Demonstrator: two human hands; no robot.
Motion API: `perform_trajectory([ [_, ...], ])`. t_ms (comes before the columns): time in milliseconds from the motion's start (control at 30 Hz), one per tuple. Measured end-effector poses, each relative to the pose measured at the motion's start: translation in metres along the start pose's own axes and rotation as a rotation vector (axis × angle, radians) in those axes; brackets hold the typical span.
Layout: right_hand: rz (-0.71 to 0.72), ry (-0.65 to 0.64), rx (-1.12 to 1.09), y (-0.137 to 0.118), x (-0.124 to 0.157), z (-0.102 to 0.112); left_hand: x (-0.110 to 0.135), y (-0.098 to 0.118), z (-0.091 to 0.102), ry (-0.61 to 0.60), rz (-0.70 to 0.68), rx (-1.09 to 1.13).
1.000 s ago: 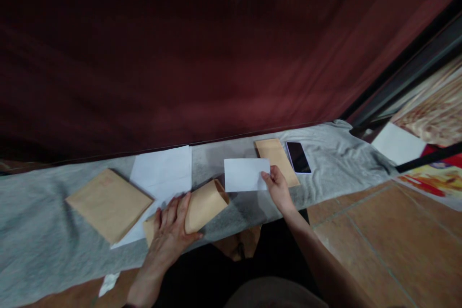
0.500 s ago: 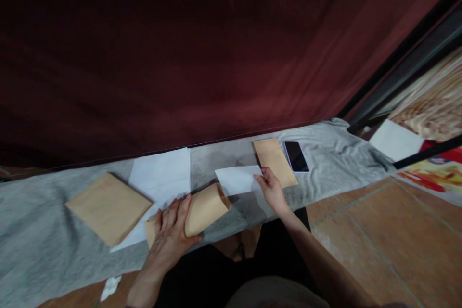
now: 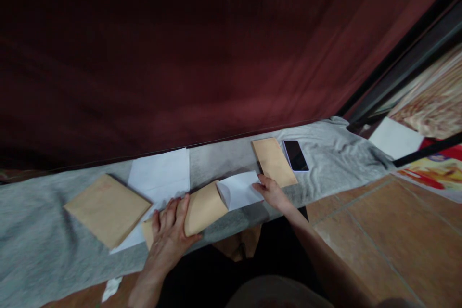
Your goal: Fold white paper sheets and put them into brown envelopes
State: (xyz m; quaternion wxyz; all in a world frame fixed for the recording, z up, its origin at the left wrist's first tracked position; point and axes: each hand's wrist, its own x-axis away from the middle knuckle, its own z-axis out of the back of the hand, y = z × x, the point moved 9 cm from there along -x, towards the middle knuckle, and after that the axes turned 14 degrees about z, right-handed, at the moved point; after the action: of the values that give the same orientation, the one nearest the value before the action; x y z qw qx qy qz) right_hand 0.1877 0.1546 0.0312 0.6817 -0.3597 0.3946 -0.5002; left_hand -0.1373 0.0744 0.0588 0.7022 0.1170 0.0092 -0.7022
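Observation:
My left hand point(image 3: 169, 226) lies over a brown envelope point(image 3: 202, 206) on the grey cloth point(image 3: 43, 245), fingers wrapped round it, holding its mouth bulged open toward the right. My right hand point(image 3: 271, 192) pinches the right edge of a folded white paper point(image 3: 240, 190). The paper's left end sits at the envelope's open mouth, partly inside it.
A stack of brown envelopes point(image 3: 107, 209) lies at the left on white sheets point(image 3: 160, 175). Another brown envelope point(image 3: 273, 161) and a dark phone point(image 3: 295, 155) lie at the right. A dark red curtain hangs behind. Tiled floor lies at the right.
My right hand has brought the white paper down and leftward, from held up above the cloth to the mouth of the envelope. My left hand has stayed on the envelope.

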Motion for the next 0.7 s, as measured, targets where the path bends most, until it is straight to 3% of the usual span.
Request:
perform_trajectory([
  [133,0.012,-0.027,-0.014,-0.003,-0.003,-0.01,-0.002,0.006,0.001,-0.003,-0.03,0.002],
  [400,0.062,0.033,-0.118,-0.025,0.0,-0.057,-0.01,0.037,-0.007,-0.012,-0.095,0.05],
  [533,-0.047,0.1,-0.327,-0.013,0.002,-0.069,-0.012,0.044,-0.009,-0.01,-0.116,0.079],
  [700,-0.14,0.103,-0.426,0.003,0.003,-0.08,-0.013,0.044,-0.013,-0.061,-0.113,0.116],
])
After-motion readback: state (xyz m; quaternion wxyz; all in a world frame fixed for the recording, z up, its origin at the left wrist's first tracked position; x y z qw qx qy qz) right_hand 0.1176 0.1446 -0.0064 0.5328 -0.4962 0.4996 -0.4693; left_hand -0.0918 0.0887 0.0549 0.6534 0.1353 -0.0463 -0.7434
